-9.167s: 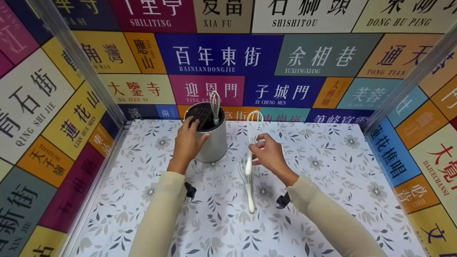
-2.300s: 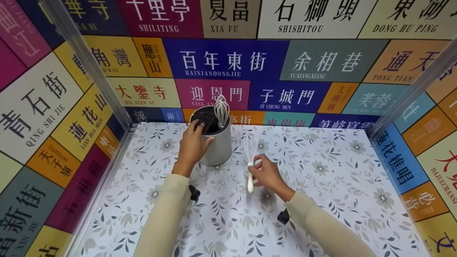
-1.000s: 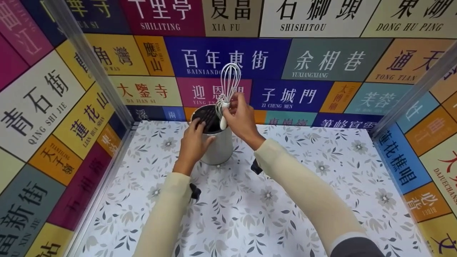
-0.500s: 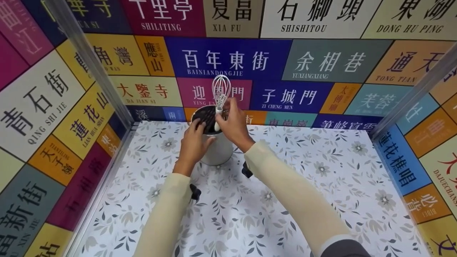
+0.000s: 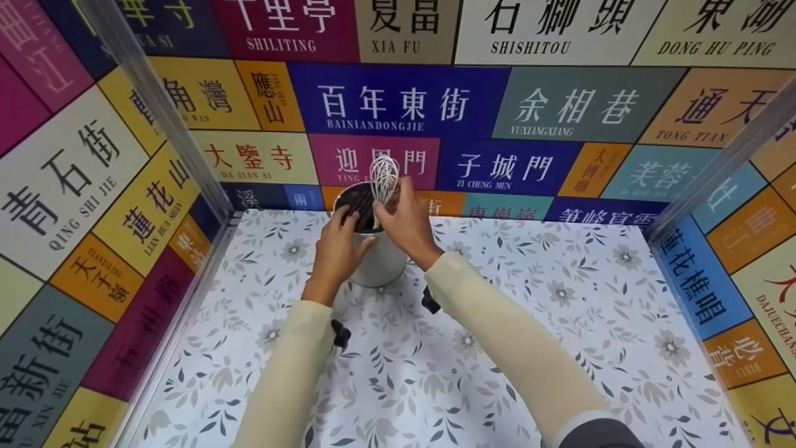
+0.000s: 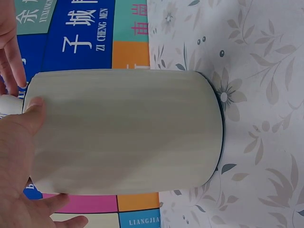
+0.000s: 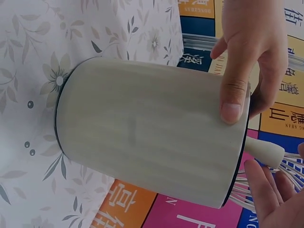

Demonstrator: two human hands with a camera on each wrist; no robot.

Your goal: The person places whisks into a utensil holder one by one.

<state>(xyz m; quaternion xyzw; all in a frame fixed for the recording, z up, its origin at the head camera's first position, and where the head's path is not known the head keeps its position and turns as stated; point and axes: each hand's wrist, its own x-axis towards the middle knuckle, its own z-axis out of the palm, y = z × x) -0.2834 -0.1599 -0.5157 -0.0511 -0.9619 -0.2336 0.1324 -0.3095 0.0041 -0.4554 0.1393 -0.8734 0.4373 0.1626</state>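
A light grey cylindrical utensil holder (image 5: 378, 264) with a dark inner insert (image 5: 356, 202) stands upright near the back wall. My left hand (image 5: 336, 249) grips its near left rim, thumb outside and fingers over the opening. Above the opening my right hand (image 5: 409, 223) pinches a white-handled wire whisk (image 5: 384, 173), wires upward. In the right wrist view, that whisk's pale handle (image 7: 267, 152) reaches down past the dark rim, with right-hand fingers (image 7: 260, 187) beside it. Other whisk wires (image 7: 240, 194) show behind the rim there. The lower end of the handle is hidden inside the holder.
A tabletop (image 5: 528, 311) with a grey leaf-and-flower print spreads in front. Colourful sign-patterned panels (image 5: 398, 99) enclose the back and both sides, with clear corner strips (image 5: 165, 118) at the joints. Each sleeve has a small black piece (image 5: 430, 301) under the wrist.
The right hand has picked the last whisk off the table, carried it left to the holder and lowered it into the opening. Another whisk went in earlier. The left hand stays on the rim.
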